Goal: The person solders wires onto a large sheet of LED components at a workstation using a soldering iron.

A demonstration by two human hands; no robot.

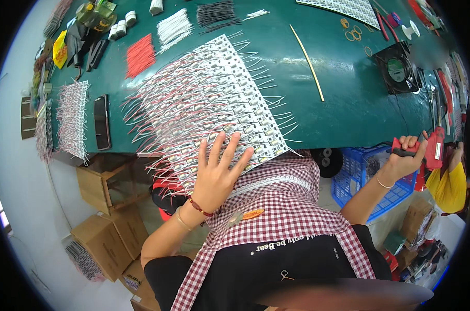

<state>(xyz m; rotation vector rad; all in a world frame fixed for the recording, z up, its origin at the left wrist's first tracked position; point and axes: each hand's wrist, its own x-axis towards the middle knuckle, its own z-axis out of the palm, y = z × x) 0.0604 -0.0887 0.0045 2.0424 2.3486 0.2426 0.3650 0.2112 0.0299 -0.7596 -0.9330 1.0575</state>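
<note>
layout of the table (344, 119): board (245, 88) reaching over the near edge, left hand (219, 168) on its near part; phone (102, 122) left of the board, with a second board (72, 119) farther left; wire bundles (174, 30) behind the board; stick (308, 65) to its right, then fan (398, 70); tool (435, 147) in the right hand (408, 155), near the fan; below the near edge, boxes (103, 249) at left, crate (349, 181) at right.

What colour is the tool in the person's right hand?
The tool in the right hand is mostly red, seen best in the head view.
</note>
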